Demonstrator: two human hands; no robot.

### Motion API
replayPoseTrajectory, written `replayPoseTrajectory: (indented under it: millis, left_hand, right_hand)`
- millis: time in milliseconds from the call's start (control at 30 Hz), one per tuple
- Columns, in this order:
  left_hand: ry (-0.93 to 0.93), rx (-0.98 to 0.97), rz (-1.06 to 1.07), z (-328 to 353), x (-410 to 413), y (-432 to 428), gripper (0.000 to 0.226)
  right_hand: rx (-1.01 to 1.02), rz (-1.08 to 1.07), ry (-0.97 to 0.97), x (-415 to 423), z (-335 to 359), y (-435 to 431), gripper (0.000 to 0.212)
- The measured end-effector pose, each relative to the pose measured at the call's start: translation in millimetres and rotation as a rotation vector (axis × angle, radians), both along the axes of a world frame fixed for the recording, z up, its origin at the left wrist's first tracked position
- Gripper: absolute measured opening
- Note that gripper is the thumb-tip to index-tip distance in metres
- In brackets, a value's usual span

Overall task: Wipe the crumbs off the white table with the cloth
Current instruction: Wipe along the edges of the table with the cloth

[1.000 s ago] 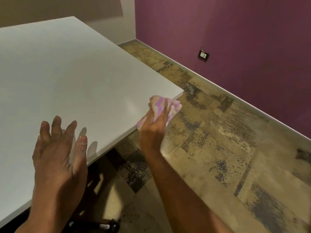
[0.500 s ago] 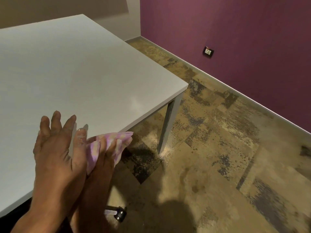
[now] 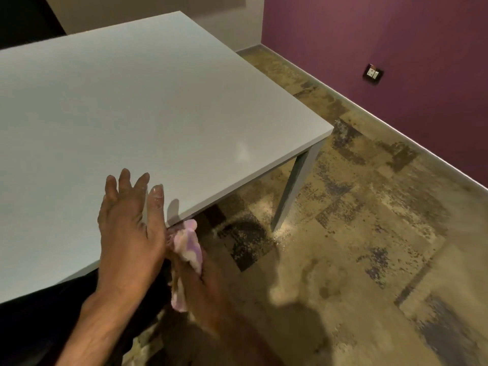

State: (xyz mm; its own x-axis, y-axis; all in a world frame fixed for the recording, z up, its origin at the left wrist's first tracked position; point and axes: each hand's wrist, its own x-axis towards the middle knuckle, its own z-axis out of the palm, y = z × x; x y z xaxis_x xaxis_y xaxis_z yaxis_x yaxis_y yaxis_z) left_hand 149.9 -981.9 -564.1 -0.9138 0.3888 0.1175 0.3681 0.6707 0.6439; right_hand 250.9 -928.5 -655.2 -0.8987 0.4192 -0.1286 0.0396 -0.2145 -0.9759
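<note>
Left hand lies spread flat on the white counter; at its 4 o'clock, the right hand grips a pink cloth below the edge.

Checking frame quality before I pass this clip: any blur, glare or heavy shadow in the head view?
Head view: right hand and cloth smeared by motion blur; left hand sharper; faint glare spot on the white table; dark shadow on the floor.

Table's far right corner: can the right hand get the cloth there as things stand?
Probably yes: the white table top looks bare, and the right hand with the cloth sits just off the near edge.
</note>
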Motion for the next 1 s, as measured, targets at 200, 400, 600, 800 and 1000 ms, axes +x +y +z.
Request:
replayPoseTrajectory:
  millis: [200,400,600,800,1000]
  left_hand:
    - [0.01,-0.028,-0.044,0.2,8.8,12.0,0.072]
    - [-0.006,-0.031,-0.071,9.1,25.6,46.1,0.07]
    - [-0.016,-0.036,-0.102,18.9,42.2,95.6,0.065]
    - [-0.001,-0.007,-0.139,23.8,62.5,143.7,0.068]
    - [0.0,-0.012,-0.138,38.0,83.0,200.1,0.079]
  right_hand:
    - [-0.256,-0.177,-0.155,17.9,13.9,50.3,0.058]
    - [-0.551,-0.346,-0.083,42.6,34.8,116.1,0.046]
    - [-0.655,-0.4,0.087,68.8,39.5,169.3,0.035]
    - [-0.689,-0.409,0.127,90.3,52.7,222.0,0.037]
    - [-0.639,-0.37,0.101,112.6,82.2,287.5,0.052]
